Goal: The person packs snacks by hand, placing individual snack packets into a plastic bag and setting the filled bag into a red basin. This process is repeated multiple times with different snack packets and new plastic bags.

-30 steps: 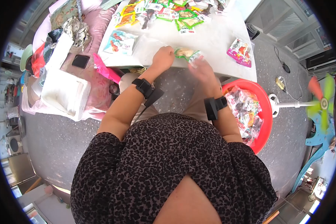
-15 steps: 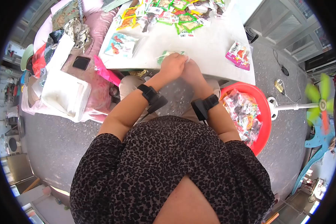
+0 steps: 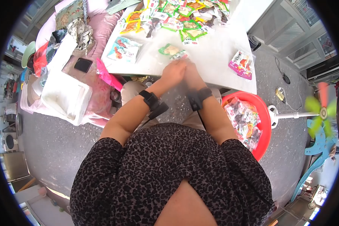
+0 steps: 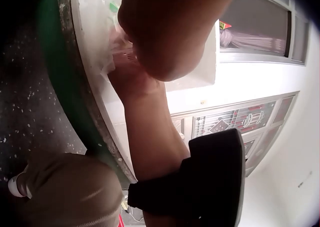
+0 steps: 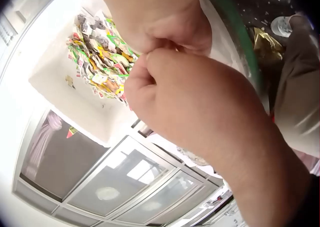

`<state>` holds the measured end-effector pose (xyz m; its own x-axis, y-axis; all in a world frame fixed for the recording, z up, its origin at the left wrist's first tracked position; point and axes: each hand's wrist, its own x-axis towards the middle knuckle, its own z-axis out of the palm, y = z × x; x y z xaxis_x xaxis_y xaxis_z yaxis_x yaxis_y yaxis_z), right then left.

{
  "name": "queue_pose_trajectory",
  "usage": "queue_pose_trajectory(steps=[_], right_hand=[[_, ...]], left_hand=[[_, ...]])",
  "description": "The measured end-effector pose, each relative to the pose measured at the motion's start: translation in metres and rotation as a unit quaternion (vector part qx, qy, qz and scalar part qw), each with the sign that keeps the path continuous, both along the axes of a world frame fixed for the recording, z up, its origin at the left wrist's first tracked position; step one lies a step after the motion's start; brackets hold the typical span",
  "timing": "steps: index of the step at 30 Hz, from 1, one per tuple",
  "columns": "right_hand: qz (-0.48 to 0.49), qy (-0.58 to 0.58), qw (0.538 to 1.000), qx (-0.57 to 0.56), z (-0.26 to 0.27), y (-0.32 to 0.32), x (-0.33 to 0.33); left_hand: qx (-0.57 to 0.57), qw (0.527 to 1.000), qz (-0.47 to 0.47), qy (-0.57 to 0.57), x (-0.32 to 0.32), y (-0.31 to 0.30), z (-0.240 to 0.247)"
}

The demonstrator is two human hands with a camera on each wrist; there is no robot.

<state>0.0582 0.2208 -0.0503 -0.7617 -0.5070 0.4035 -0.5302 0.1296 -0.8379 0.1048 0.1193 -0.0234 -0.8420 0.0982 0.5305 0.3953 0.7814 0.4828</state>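
Note:
A small clear snack packet with green trim and pale contents [image 3: 169, 49] lies over the near part of the white table. Both hands meet at its near end, by a white printed portion. My left hand [image 3: 173, 72], fingers curled, grips that end. Pressed against it, my right hand [image 3: 191, 75] pinches the same end with bent fingers. In the right wrist view, the right hand [image 5: 185, 86] has its thumb and forefinger close together against the left hand [image 5: 170, 21]. The pinched part of the packet is hidden behind the fingers.
Several colourful snack packets [image 3: 184, 19] are heaped at the table's far side. A blue-white bag [image 3: 124, 49] lies left, a purple-white packet [image 3: 240, 66] right. Below the table's right edge stands a red basin [image 3: 266, 124] full of packets. A fan [image 3: 323, 112] spins farther right.
One second ago the hands were apart, with the packet between them and the right hand blurred. They have come together at its near end, and the packet shows beyond them.

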Motion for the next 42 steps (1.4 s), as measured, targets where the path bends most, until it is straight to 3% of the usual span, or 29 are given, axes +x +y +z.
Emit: queue_pose_trajectory(steps=[1, 3, 5, 6, 8, 9, 10, 12, 13, 14, 16, 17, 18, 20, 22, 24, 26, 29, 32, 33, 36, 38, 40, 42], right_hand=[[-0.010, 0.041, 0.999, 0.001, 0.009, 0.000, 0.003], [0.036, -0.120, 0.987, -0.105, 0.029, -0.005, 0.016], [0.049, -0.065, 0.995, -0.055, 0.037, -0.006, 0.018], [0.038, 0.073, 0.995, 0.049, 0.039, -0.004, 0.014], [0.087, -0.073, 0.993, 0.012, 0.035, -0.003, 0.007], [0.139, -0.345, 0.919, -0.128, 0.031, -0.006, 0.002], [0.176, -0.583, 0.751, -0.257, 0.028, -0.007, -0.002], [0.079, -0.362, 0.924, -0.094, 0.030, -0.001, 0.001], [0.025, -0.234, 0.972, -0.006, 0.035, 0.002, 0.006], [0.005, -0.138, 0.986, 0.096, 0.041, 0.004, 0.012], [-0.035, 0.060, 0.954, 0.293, 0.050, 0.008, 0.023], [-0.018, -0.078, 0.979, 0.188, 0.046, 0.012, 0.022], [-0.014, -0.207, 0.976, 0.069, 0.042, 0.017, 0.020], [-0.091, -0.410, 0.896, -0.143, 0.036, 0.031, 0.013], [-0.106, -0.338, 0.926, -0.131, 0.039, 0.046, -0.033], [-0.201, -0.355, 0.899, -0.158, 0.047, 0.043, -0.077], [-0.222, -0.325, 0.905, -0.163, 0.006, 0.052, -0.147], [-0.403, -0.159, 0.901, -0.011, -0.002, 0.047, -0.203], [-0.406, -0.059, 0.907, 0.093, 0.018, 0.038, -0.219], [-0.382, -0.054, 0.919, 0.074, 0.021, 0.031, -0.223], [-0.389, -0.089, 0.900, 0.177, 0.028, 0.008, -0.237], [-0.252, -0.124, 0.937, 0.209, 0.012, 0.014, -0.257], [-0.174, -0.091, 0.941, 0.275, 0.000, 0.016, -0.270], [-0.161, 0.040, 0.914, 0.371, -0.007, 0.015, -0.278]], left_hand=[[0.008, 1.000, -0.009, 0.006, -0.001, 0.001, 0.000], [0.008, 1.000, -0.020, 0.006, -0.002, 0.001, -0.004], [-0.009, 1.000, -0.025, -0.003, -0.003, -0.001, -0.008], [-0.002, 1.000, -0.020, 0.000, -0.004, -0.002, -0.008], [0.014, 1.000, -0.011, 0.006, -0.001, 0.000, -0.007], [0.024, 1.000, -0.002, -0.006, -0.001, 0.001, -0.005], [0.034, 0.999, 0.007, -0.019, 0.001, 0.001, -0.002], [0.038, 0.998, 0.013, -0.045, 0.001, 0.001, 0.001], [0.033, 0.998, 0.013, -0.057, 0.000, -0.001, 0.003], [0.029, 0.997, 0.013, -0.070, 0.000, -0.002, 0.004], [0.041, 0.996, 0.028, -0.078, -0.003, -0.006, -0.010], [0.046, 0.995, 0.035, -0.084, -0.004, -0.008, -0.019], [0.038, 0.996, 0.032, -0.073, -0.006, -0.008, -0.023], [0.026, 0.998, 0.025, -0.054, -0.009, -0.006, -0.031], [0.020, 0.996, 0.028, -0.086, -0.010, -0.003, -0.039], [0.012, 0.994, 0.031, -0.108, -0.012, -0.003, -0.042], [0.006, 0.992, 0.037, -0.121, -0.011, -0.002, -0.043], [0.008, 0.994, 0.022, -0.106, -0.008, -0.002, -0.039], [-0.017, 0.996, 0.017, -0.080, -0.010, -0.004, -0.042], [-0.018, 0.998, 0.014, -0.062, -0.010, -0.005, -0.042], [-0.017, 1.000, -0.001, -0.022, -0.011, -0.005, -0.040], [-0.013, 1.000, -0.014, -0.019, -0.011, -0.006, -0.038], [-0.005, 1.000, -0.014, -0.016, -0.010, -0.006, -0.037], [0.006, 1.000, -0.013, -0.008, -0.010, -0.007, -0.037]])
